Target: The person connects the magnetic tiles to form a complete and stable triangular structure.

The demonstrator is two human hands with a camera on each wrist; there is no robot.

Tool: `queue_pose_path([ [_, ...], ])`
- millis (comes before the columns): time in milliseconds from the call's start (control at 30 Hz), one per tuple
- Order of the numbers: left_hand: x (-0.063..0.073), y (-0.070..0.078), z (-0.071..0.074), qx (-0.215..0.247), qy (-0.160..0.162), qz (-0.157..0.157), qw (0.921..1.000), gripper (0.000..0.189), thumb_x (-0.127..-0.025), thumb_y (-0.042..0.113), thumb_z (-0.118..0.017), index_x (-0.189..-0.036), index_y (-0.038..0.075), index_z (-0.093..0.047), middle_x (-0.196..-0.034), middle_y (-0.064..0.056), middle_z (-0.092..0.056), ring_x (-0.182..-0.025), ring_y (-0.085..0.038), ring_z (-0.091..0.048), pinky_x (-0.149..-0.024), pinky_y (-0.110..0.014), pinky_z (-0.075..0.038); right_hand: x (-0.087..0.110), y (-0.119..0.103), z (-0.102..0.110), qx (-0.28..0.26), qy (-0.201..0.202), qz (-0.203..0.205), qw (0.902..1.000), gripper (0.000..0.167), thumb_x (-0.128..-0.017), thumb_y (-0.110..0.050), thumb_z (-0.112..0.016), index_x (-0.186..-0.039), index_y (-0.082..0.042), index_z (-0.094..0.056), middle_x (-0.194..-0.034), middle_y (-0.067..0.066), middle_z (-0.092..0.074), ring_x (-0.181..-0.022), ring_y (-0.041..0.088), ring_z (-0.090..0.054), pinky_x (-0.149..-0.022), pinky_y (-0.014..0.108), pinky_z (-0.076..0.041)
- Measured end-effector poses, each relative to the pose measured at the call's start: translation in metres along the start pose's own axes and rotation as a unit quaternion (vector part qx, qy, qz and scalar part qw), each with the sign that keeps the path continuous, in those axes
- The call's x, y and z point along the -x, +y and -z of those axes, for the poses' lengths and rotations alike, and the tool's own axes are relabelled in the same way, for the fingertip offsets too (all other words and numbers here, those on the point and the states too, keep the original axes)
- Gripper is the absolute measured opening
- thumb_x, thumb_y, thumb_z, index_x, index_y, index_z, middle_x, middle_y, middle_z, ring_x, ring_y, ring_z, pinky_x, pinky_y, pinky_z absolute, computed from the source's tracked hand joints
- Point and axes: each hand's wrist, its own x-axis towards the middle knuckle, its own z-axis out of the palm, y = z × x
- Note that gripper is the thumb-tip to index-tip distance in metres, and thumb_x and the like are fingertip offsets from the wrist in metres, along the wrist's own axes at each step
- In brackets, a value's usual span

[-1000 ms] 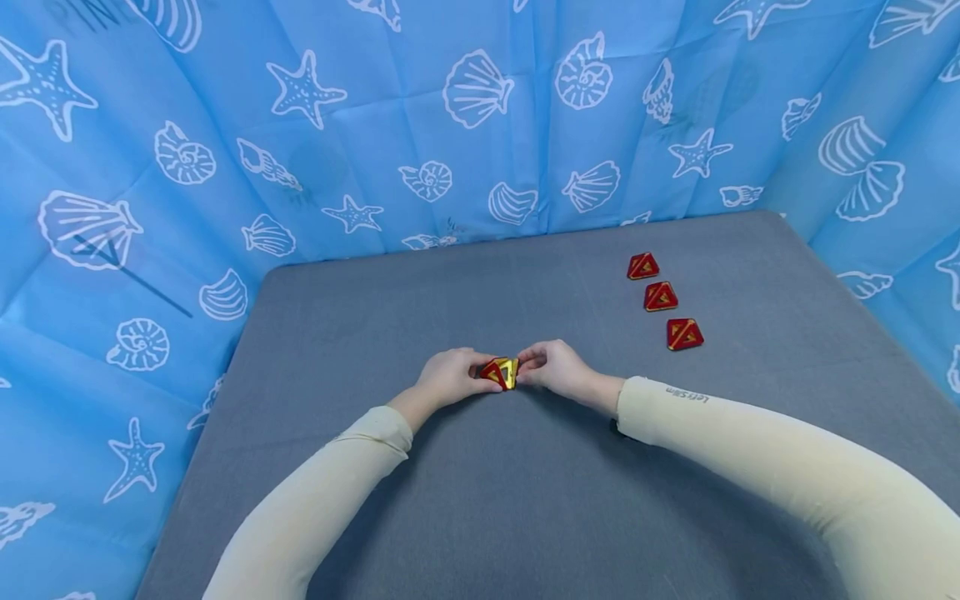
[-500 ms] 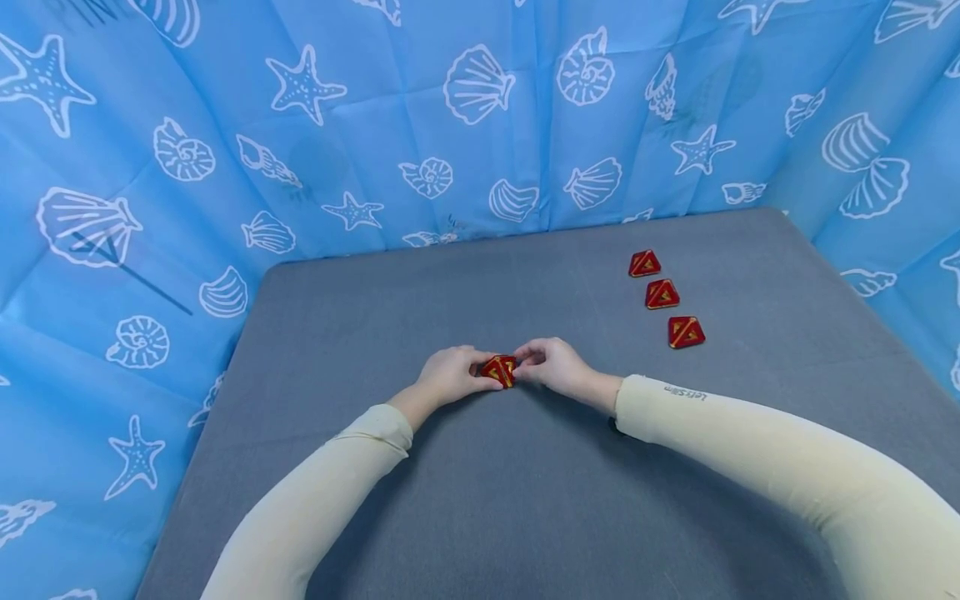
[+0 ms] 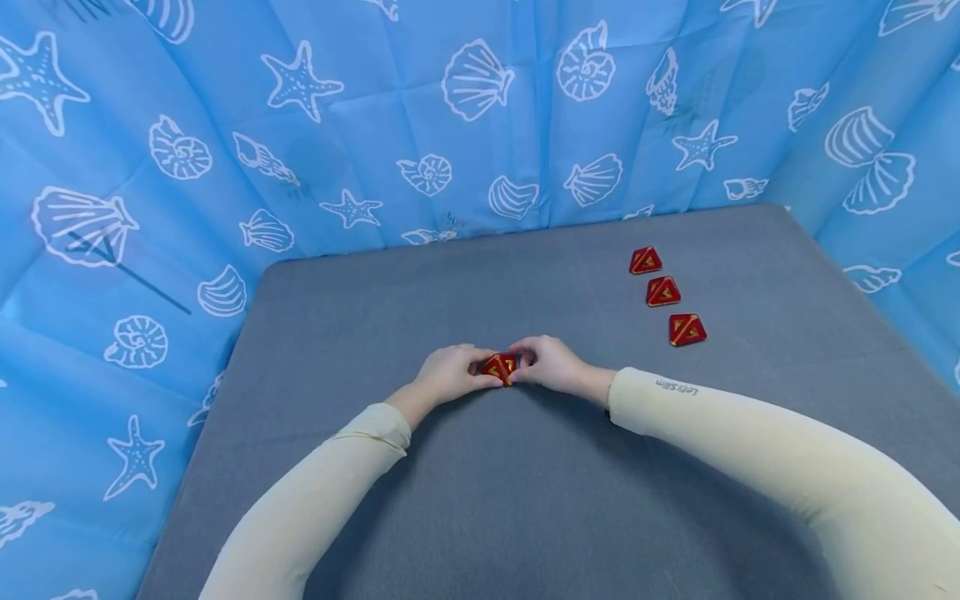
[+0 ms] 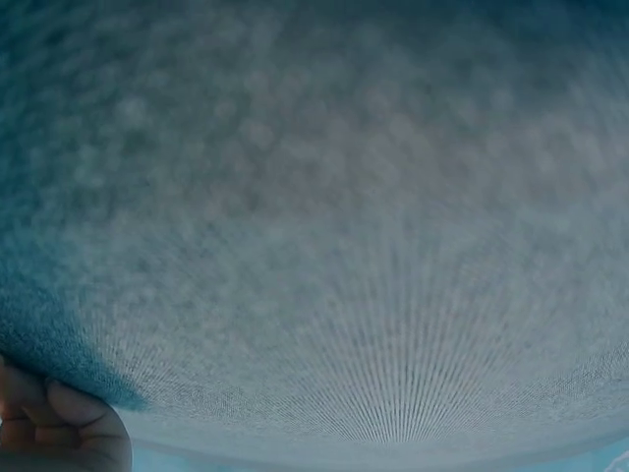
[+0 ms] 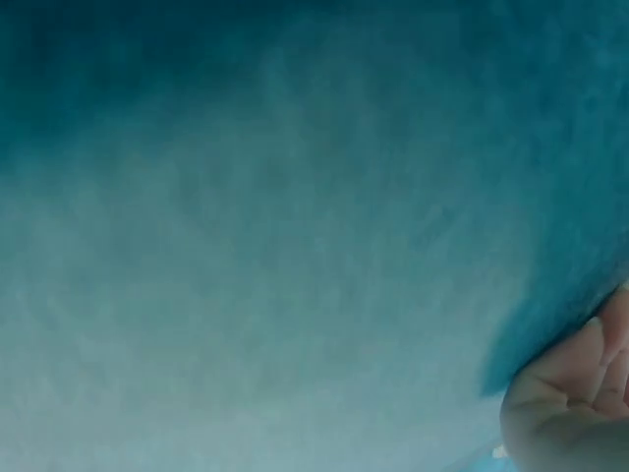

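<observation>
Near the middle of the table, a small red, gold-trimmed angular piece (image 3: pixel 498 369) sits between both hands. My left hand (image 3: pixel 450 371) pinches its left side between thumb and fingers. From the right, my right hand (image 3: pixel 551 364) holds the opposite edge, with its fingertips partly hiding that side. A ridge runs across the piece's red face, with gold triangles on either side. In the left wrist view only the curled fingers of the left hand (image 4: pixel 64 428) show, at the lower left corner. The right wrist view has part of the right hand (image 5: pixel 570 403) at its lower right; neither shows the piece.
Three flat red pieces with gold lines lie in a slanting row at the back right: a far one (image 3: pixel 645 260), a middle one (image 3: pixel 663 292) and a near one (image 3: pixel 687 330). A blue shell-patterned curtain (image 3: pixel 360 133) hangs around the grey table (image 3: pixel 495 492).
The piece's gold side, visible a second ago, has turned out of sight and red faces show instead. My right hand has moved slightly left against it. The left hand stays nearly still.
</observation>
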Motion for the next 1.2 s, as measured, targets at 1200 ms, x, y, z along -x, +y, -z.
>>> queue_pose_path([
  [1200, 0.001, 0.005, 0.0, 0.038, 0.003, 0.0, 0.9993, 0.037, -0.089, 0.035, -0.071, -0.121, 0.014, -0.068, -0.07, 0.003, -0.05, -0.058, -0.01, -0.043, -0.054, -0.024, -0.032, -0.004, 0.003, 0.002, 0.078, -0.033, 0.026, 0.9961, 0.051, -0.085, -0.014, -0.076, -0.125, 0.01, -0.056, -0.073, 0.003, -0.056, -0.061, 0.012, -0.047, -0.059, 0.028, -0.04],
])
